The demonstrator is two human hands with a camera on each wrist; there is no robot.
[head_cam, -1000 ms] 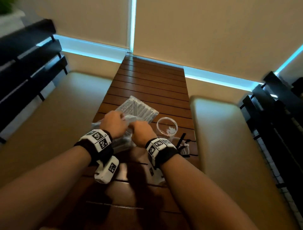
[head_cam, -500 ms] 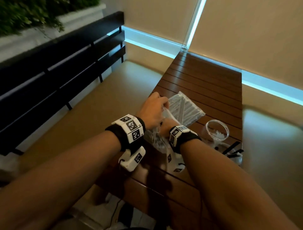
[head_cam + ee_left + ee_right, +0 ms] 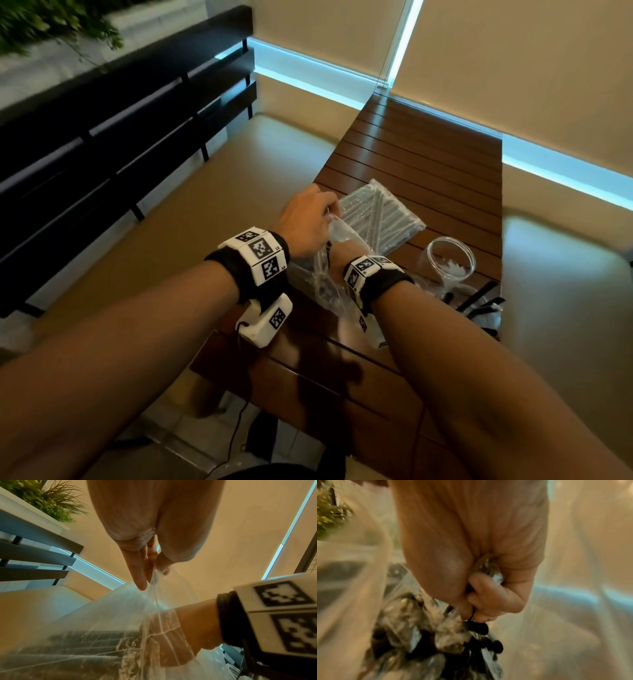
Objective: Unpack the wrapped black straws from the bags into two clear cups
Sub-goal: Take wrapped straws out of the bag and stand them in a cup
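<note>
Item: wrapped black straws (image 3: 476, 632), a bundle inside an opened clear bag (image 3: 96, 622). Location: near the front left of the slatted wooden surface (image 3: 428, 164), between my two hands. I read the bag as lifted at its mouth so the opening stays wide for the reaching hand.

Item: my right hand (image 3: 481, 585), inside the bag. Fingers (image 3: 489, 592) curled tight round several wrapped straws, crinkled wrapper showing in the fist, black tips poking out below. Judged a take-out grip: a handful ready to be drawn clear of the bag.

Item: my left hand (image 3: 305, 222), at the bag's upper edge. Fingers (image 3: 139, 566) nearly straight and pressed together, pinching the film against the thumb; narrow, holding only plastic. Judged a steadying hold, so the bag does not come along with the straws.

Item: second bag of straws (image 3: 380, 219), flat on the surface just beyond the hands. Whether it is sealed I cannot tell.

Item: clear cup (image 3: 450, 263), upright, to the right of the bags, near my right wrist. Something pale shows inside; too small to identify.

Item: second clear cup (image 3: 479, 308), nearer the front right edge, black straws leaning out of it. Count not readable. Both cups stand on the side of the drawing hand, which suits a short carry.

Surroundings: tan cushioned seats either side of the surface; dark slatted bench back at left.
</note>
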